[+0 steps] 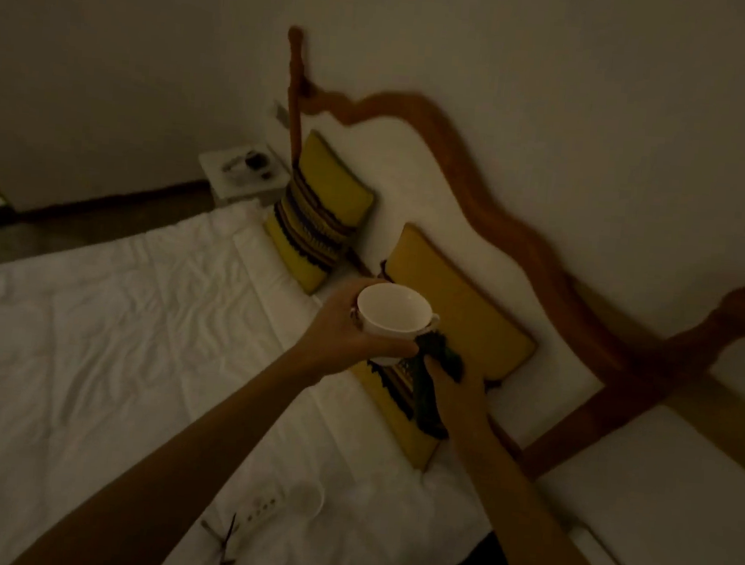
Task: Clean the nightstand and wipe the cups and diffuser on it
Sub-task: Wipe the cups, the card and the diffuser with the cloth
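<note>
A dim bedroom is showing under low, yellowish light. A bed with a rumpled white cover (89,349) is filling the lower left, running up to a curved wooden headboard (482,166) against a pale wall. Two mustard cushions are leaning there: the far cushion (322,220) with dark woven bands, the near cushion (460,329) behind the hands. Across the bed, a small white nightstand (241,174) is standing in the corner, carrying dark items too blurred to name. The left hand (340,329) is gripping a white cup (395,311) over the bed, fingers curled around its body. The right hand (456,387) is clutching a dark cloth (435,367) touching the cup's base. No readable writing is showing anywhere
</note>
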A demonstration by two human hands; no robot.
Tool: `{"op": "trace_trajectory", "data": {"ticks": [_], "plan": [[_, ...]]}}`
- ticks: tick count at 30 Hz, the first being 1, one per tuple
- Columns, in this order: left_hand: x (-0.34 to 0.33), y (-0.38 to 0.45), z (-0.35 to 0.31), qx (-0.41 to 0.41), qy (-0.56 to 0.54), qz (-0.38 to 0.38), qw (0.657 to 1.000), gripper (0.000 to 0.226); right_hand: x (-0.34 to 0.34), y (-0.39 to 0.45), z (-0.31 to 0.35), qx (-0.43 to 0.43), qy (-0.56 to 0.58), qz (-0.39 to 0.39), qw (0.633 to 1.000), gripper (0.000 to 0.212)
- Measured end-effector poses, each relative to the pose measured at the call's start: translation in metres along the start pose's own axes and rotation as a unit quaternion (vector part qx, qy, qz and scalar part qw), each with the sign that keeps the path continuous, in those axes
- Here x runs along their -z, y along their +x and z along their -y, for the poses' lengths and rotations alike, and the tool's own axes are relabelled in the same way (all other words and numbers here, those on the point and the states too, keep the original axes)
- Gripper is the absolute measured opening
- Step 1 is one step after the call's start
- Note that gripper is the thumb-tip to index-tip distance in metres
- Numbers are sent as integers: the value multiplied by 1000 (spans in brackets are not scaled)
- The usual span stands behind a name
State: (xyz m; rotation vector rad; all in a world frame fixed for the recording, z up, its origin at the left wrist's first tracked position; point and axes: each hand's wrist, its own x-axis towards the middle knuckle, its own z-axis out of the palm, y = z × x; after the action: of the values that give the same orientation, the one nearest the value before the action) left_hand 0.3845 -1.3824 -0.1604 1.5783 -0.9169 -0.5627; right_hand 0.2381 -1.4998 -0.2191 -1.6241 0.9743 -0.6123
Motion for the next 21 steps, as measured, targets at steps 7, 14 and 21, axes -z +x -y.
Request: {"op": "trace_trajectory", "data": {"ticks": [7, 14, 21], "plan": [[-18, -24, 146, 122, 186, -27, 975, 83, -18, -18, -126, -77, -96, 51, 991, 21], [-66, -41, 283, 207, 307, 69, 927, 88, -29, -32, -233, -134, -144, 92, 976, 31], [-121, -54, 398, 240, 383, 173, 875, 91, -29, -30, -322, -145, -165, 113, 969, 30]]}}
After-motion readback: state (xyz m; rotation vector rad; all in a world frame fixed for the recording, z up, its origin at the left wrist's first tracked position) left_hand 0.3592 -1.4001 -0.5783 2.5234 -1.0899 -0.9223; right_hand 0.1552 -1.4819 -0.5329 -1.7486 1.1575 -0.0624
